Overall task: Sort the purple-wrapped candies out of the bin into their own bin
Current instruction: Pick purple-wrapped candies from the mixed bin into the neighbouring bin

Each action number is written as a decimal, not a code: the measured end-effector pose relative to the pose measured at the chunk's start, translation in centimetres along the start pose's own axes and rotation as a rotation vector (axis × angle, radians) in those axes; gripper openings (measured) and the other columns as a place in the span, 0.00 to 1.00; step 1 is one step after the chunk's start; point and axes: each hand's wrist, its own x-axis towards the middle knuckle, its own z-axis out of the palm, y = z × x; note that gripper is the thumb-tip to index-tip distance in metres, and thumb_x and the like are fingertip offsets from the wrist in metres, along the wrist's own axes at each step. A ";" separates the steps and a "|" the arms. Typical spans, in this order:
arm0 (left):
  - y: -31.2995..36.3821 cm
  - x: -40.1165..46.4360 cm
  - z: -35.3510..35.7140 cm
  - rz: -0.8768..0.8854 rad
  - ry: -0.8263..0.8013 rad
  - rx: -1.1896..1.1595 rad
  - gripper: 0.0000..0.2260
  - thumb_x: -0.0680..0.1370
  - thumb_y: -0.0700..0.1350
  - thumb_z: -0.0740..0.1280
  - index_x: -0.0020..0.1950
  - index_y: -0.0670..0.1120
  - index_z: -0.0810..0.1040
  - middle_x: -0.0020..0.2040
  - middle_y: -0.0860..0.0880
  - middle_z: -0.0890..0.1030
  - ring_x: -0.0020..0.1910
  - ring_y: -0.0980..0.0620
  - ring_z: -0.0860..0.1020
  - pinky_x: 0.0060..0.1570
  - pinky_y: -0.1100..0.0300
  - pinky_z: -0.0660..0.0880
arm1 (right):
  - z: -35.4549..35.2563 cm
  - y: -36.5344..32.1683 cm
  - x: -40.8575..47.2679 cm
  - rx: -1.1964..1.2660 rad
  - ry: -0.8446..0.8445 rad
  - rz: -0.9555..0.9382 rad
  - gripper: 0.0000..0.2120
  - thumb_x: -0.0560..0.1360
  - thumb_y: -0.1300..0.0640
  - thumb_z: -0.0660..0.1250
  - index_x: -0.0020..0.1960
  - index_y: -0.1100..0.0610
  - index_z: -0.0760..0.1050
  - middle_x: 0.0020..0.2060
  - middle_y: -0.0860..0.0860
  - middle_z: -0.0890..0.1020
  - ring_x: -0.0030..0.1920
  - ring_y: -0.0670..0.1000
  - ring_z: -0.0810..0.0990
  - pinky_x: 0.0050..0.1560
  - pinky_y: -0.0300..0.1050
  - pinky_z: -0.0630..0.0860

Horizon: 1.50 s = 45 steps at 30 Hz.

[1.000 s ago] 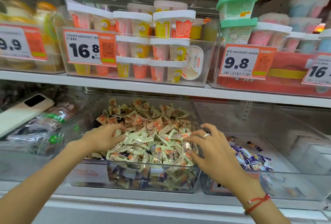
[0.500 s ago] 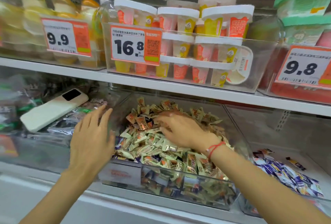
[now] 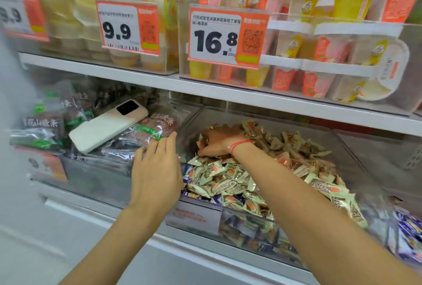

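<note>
A clear bin (image 3: 251,234) on the lower shelf holds a heap of green-and-orange wrapped candies (image 3: 228,182). A few purple-wrapped candies (image 3: 191,193) peek out at the heap's left front edge. My right hand (image 3: 219,141) reaches deep into the back left of the heap, its fingers buried among wrappers, so what it holds is hidden. My left hand (image 3: 157,170) lies flat with straight fingers against the bin's left wall, holding nothing. At the far right, a second bin holds purple-wrapped candies (image 3: 408,232).
A white phone (image 3: 107,125) lies on dark snack bags (image 3: 45,129) in the bin to the left. The upper shelf (image 3: 228,93) overhangs the bins, carrying cups and price tags reading 9.9 and 16.8 (image 3: 226,36).
My right hand has moved from the heap's right front to its back left corner. My left hand left the heap and now sits at the bin's left wall. The view swung left.
</note>
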 end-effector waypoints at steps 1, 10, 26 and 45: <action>0.0 0.0 0.0 -0.005 0.002 -0.007 0.21 0.74 0.38 0.66 0.67 0.39 0.71 0.55 0.43 0.80 0.54 0.41 0.77 0.52 0.46 0.72 | 0.1 0.1 -0.4 -0.025 0.003 -0.026 0.28 0.74 0.39 0.64 0.70 0.51 0.68 0.66 0.54 0.74 0.62 0.56 0.74 0.56 0.44 0.72; 0.3 -0.1 -0.6 -0.047 -0.007 -0.028 0.20 0.77 0.41 0.63 0.70 0.41 0.69 0.57 0.45 0.79 0.56 0.43 0.76 0.56 0.47 0.69 | 0.2 2.9 -10.1 -0.108 0.017 -0.193 0.24 0.79 0.52 0.54 0.74 0.40 0.61 0.69 0.55 0.71 0.58 0.56 0.75 0.49 0.43 0.74; 0.4 -0.1 0.0 -0.039 0.034 0.004 0.22 0.71 0.37 0.70 0.65 0.39 0.74 0.51 0.43 0.81 0.49 0.42 0.80 0.50 0.46 0.74 | 0.4 -0.8 -2.5 0.234 -0.055 -0.159 0.30 0.76 0.40 0.63 0.73 0.55 0.66 0.70 0.54 0.70 0.69 0.55 0.69 0.64 0.43 0.65; 0.3 -0.4 -0.7 0.011 0.133 -0.070 0.19 0.77 0.40 0.65 0.67 0.39 0.71 0.64 0.42 0.74 0.63 0.42 0.71 0.62 0.45 0.65 | -1.6 1.7 -9.3 0.331 0.062 -0.189 0.19 0.74 0.52 0.70 0.64 0.54 0.73 0.54 0.53 0.81 0.50 0.54 0.79 0.52 0.50 0.76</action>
